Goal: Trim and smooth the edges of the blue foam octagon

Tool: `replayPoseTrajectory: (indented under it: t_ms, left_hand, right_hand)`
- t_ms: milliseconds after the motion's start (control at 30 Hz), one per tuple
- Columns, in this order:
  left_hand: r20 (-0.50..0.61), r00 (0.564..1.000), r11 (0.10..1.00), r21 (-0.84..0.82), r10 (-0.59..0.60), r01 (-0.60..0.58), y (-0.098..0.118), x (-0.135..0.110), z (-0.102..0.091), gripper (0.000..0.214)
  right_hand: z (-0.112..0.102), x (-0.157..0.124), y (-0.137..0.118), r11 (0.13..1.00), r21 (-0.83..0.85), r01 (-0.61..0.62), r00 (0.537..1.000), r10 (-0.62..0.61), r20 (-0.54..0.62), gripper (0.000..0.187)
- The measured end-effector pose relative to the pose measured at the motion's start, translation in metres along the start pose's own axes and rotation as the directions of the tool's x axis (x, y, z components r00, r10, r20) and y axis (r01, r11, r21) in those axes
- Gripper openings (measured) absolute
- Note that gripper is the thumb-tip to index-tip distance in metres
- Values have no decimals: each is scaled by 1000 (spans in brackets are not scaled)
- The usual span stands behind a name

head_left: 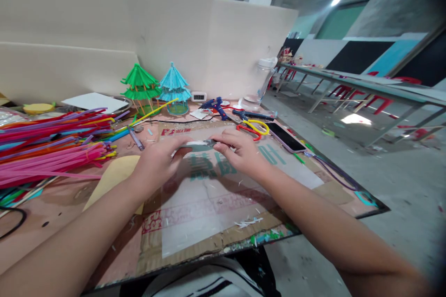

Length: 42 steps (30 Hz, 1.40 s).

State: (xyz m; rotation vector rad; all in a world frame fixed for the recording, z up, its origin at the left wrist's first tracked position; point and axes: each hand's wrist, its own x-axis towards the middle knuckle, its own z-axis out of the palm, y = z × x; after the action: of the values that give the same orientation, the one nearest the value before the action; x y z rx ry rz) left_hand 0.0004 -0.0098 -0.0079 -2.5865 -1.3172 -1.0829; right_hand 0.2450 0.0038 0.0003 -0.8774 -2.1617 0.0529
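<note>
My left hand (163,158) is closed, thumb and fingers pinching one end of a thin white piece (195,143) held level above the mat. My right hand (237,151) is closed at the other end, its fingertips on a small dark grey piece (210,143) whose kind is too blurred to tell. Under both hands lies a translucent white sheet (195,213) over printed cardboard (153,246). Small white scraps (249,222) lie on the sheet near its front edge.
Bundled coloured pipe cleaners (52,148) fill the left side. Behind stand a green pavilion model (139,86) and a blue one (174,86). A glue gun (218,106), yellow-and-red scissors (257,126), a phone (285,138) and a clear jug (259,81) lie or stand toward the right edge.
</note>
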Motion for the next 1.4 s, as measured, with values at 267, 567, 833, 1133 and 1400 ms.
replayPoseTrajectory:
  t_ms: [267,567,833,1133,1400]
  left_hand:
    - [13,1000,1000,-26,18,-17,0,-3,3,24]
    - [94,967,909,-329,-237,255,9,7,-2,31]
    - [155,946,841,-434,-284,324,3,8,1,38]
    - [148,961,909,-319,-233,269,6,7,-1,36]
    - [131,977,951,-237,-169,196,8,6,-2,31]
  right_hand:
    - [1,0,-3,1000,-12,28,1000,-28,-3,36]
    - [5,1,5,983,94,-158,973,171,-153,27]
    - [3,3,7,973,121,-197,968,213,-134,28]
    - [-2,2,4,986,73,-147,987,151,-48,28]
    - [-3,2,7,996,-38,-84,996,84,-10,30]
